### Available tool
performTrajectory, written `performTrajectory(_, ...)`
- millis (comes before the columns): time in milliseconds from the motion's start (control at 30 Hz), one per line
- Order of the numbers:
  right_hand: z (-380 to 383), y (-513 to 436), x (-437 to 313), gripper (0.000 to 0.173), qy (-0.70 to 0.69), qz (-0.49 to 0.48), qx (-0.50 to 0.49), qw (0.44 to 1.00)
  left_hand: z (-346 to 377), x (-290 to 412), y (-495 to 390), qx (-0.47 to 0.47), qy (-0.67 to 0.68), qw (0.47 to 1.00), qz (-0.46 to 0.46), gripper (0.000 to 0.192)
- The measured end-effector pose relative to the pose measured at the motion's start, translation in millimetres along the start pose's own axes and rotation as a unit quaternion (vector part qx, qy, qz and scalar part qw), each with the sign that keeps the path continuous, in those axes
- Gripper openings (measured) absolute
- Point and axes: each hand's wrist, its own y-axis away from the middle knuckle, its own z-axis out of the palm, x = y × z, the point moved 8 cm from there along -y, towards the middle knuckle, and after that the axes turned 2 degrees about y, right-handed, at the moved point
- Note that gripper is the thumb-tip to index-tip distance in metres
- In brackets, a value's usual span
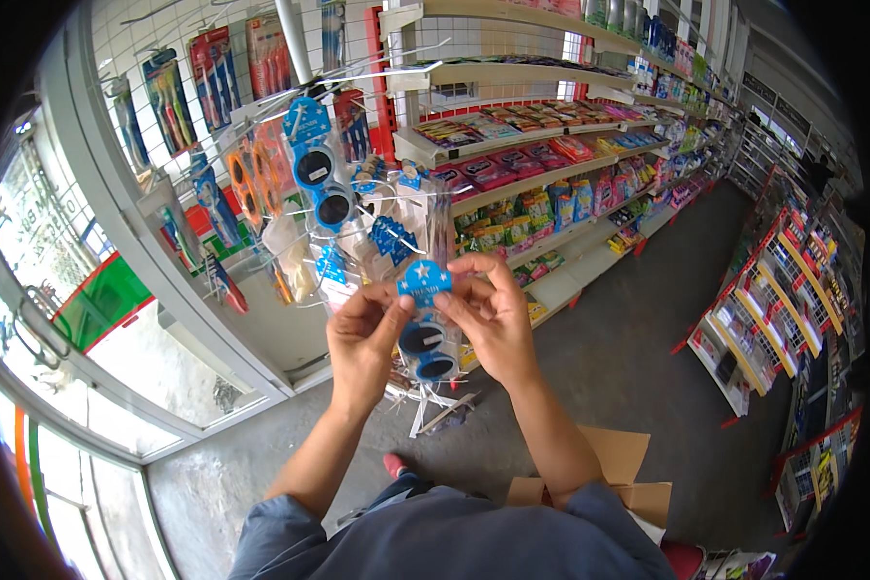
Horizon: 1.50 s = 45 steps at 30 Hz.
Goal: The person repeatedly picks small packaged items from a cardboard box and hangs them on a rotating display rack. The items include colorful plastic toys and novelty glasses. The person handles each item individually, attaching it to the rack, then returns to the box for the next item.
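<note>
Both my hands hold one packet of blue-framed sunglasses (428, 349) by its blue header card (425, 281), which bears white stars and writing. My left hand (362, 341) pinches the card's left side, and my right hand (489, 319) pinches its right side. The clear packet hangs down between my wrists. Just beyond stands a wire display rack with prongs; a similar packet of blue sunglasses (322, 181) hangs at its upper left, beside orange-framed sunglasses (252, 181). More blue header cards (393, 239) hang in a cluster behind my hands.
Toothbrush packs (167, 101) hang on a wire grid at the upper left, near a glass door (116, 362). Shelves of packaged goods (544, 156) run along the back. An opened cardboard box (616, 453) sits on the floor by my right arm. Low display racks (761, 312) stand at the right.
</note>
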Motion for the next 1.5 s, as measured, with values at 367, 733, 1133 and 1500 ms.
performTrajectory(367, 96, -95, -68, 0.025, 0.105, -0.206, -0.103, 0.968, -31, 112, -76, 0.082, 0.018, 0.973, 0.216, 0.017)
performTrajectory(733, 105, -114, -57, 0.024, 0.111, -0.201, -0.089, 0.969, -45, 108, -92, 0.094, 0.024, 0.972, 0.212, 0.017)
performTrajectory(1133, 105, -139, -39, 0.025, 0.148, -0.186, -0.069, 0.969, -59, 97, -118, 0.115, -0.031, 0.973, 0.199, 0.018)
performTrajectory(1500, 102, -151, -28, 0.037, 0.197, -0.211, -0.062, 0.955, -63, 95, -134, 0.118, -0.088, 0.967, 0.207, 0.024)
